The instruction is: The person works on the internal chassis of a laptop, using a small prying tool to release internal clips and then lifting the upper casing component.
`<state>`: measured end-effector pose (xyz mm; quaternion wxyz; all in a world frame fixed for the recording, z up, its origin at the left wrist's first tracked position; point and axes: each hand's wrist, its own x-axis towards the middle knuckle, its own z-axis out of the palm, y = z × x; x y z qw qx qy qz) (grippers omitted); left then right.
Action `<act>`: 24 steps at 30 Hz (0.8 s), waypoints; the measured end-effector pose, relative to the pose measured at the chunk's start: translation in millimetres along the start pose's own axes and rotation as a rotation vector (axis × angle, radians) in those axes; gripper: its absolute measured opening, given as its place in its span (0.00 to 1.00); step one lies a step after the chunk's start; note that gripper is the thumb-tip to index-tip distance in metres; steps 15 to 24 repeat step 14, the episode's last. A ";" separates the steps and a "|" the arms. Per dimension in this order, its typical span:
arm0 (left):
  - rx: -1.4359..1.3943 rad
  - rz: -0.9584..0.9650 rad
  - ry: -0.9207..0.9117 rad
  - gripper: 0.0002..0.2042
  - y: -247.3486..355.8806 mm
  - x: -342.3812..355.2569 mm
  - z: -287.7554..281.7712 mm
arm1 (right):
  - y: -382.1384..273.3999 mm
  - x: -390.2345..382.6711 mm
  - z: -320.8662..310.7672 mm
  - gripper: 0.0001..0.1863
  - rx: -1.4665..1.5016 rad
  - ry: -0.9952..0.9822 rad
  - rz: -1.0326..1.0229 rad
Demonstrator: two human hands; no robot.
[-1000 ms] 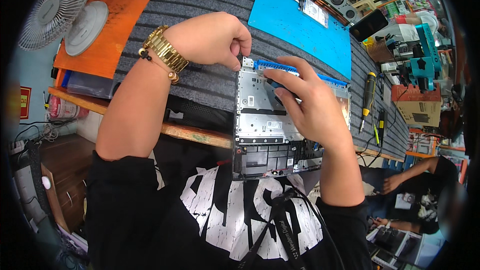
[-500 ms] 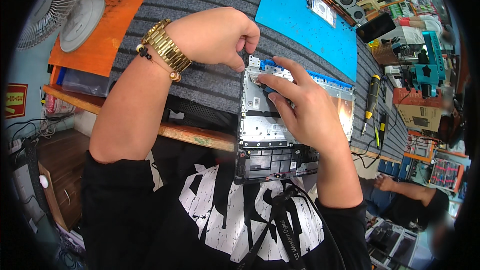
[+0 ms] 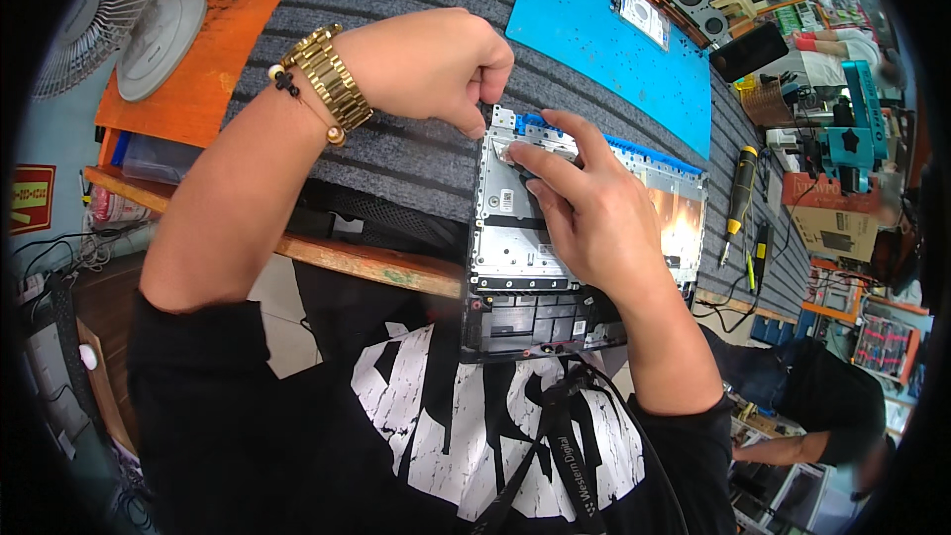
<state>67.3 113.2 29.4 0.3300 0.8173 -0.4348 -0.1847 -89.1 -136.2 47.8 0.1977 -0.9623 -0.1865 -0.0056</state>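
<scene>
A stripped laptop chassis [image 3: 510, 256], with silver metal plating and a black lower section, lies at the bench's front edge and overhangs toward my body. My left hand [image 3: 451, 69] is curled at its far left corner, thumb tip close beside the silver corner bracket [image 3: 503, 120]. Whatever its fingers hold is hidden. My right hand [image 3: 599, 208] rests over the chassis with fingers spread. Its index fingertip touches a small silver piece [image 3: 502, 152] near that corner, while another finger reaches the far edge by a blue strip [image 3: 649, 155].
Beyond the chassis, a blue mat [image 3: 614, 59] carries a drive [image 3: 642, 17]. To the right lie a yellow-black screwdriver [image 3: 740, 193] and a dark phone-like slab [image 3: 748, 53]. A fan [image 3: 99, 20] stands far left. Another person [image 3: 832, 396] is at the lower right.
My left forearm and elbow have swung a little outward to the left. Both hands stay nearly in place at the chassis. The other person at the right has leaned lower.
</scene>
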 end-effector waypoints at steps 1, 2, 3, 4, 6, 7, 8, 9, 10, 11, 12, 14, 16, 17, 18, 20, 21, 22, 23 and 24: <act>-0.017 0.026 -0.005 0.15 -1.8 -1.1 -0.7 | 0.0 0.0 1.3 0.20 0.005 0.014 -0.011; -0.028 0.032 0.001 0.15 -3.5 -1.7 -0.2 | 0.0 0.3 2.7 0.20 -0.004 0.027 -0.020; -0.039 0.040 0.006 0.16 -5.4 -2.0 0.6 | 0.1 0.5 3.8 0.20 -0.023 0.032 -0.020; -0.051 0.048 0.010 0.16 -7.4 -1.9 1.5 | 0.5 0.5 4.3 0.20 -0.009 0.041 -0.027; -0.050 0.046 0.005 0.16 -11.4 -1.9 3.8 | 1.9 0.8 4.2 0.20 -0.014 0.037 -0.024; -0.050 0.046 0.001 0.16 -12.4 -1.2 5.5 | 2.1 -0.1 4.2 0.20 -0.001 0.042 -0.016; -0.040 0.050 0.009 0.16 -13.4 -1.3 6.5 | 2.0 0.1 4.7 0.19 0.005 0.043 -0.011; -0.029 0.053 0.017 0.16 -14.1 -2.1 7.6 | 1.6 0.2 5.5 0.19 0.007 0.044 -0.009; -0.017 0.064 0.029 0.16 -14.5 -2.6 8.9 | 2.0 -0.1 6.6 0.19 0.001 0.053 -0.009; -0.023 0.057 0.023 0.16 -14.8 -2.7 9.4 | 1.9 -0.2 7.6 0.19 -0.010 0.061 -0.012; -0.028 0.059 0.020 0.16 -14.7 -2.4 9.3 | 1.4 -0.8 8.5 0.19 -0.022 0.070 -0.016; -0.030 0.066 0.019 0.16 -12.2 -2.3 6.7 | -2.0 -2.7 10.5 0.18 -0.021 0.073 0.006; -0.030 0.066 0.019 0.16 -12.2 -2.3 6.7 | -2.0 -2.7 10.5 0.18 -0.021 0.073 0.006; -0.030 0.066 0.019 0.16 -12.2 -2.3 6.7 | -2.0 -2.7 10.5 0.18 -0.021 0.073 0.006; -0.030 0.066 0.019 0.16 -12.2 -2.3 6.7 | -2.0 -2.7 10.5 0.18 -0.021 0.073 0.006; -0.030 0.066 0.019 0.16 -12.2 -2.3 6.7 | -2.0 -2.7 10.5 0.18 -0.021 0.073 0.006; -0.030 0.066 0.019 0.16 -12.2 -2.3 6.7 | -2.0 -2.7 10.5 0.18 -0.021 0.073 0.006; -0.030 0.066 0.019 0.16 -12.2 -2.3 6.7 | -2.0 -2.7 10.5 0.18 -0.021 0.073 0.006; -0.030 0.066 0.019 0.16 -12.2 -2.3 6.7 | -2.0 -2.7 10.5 0.18 -0.021 0.073 0.006; -0.030 0.066 0.019 0.16 -12.2 -2.3 6.7 | -2.0 -2.7 10.5 0.18 -0.021 0.073 0.006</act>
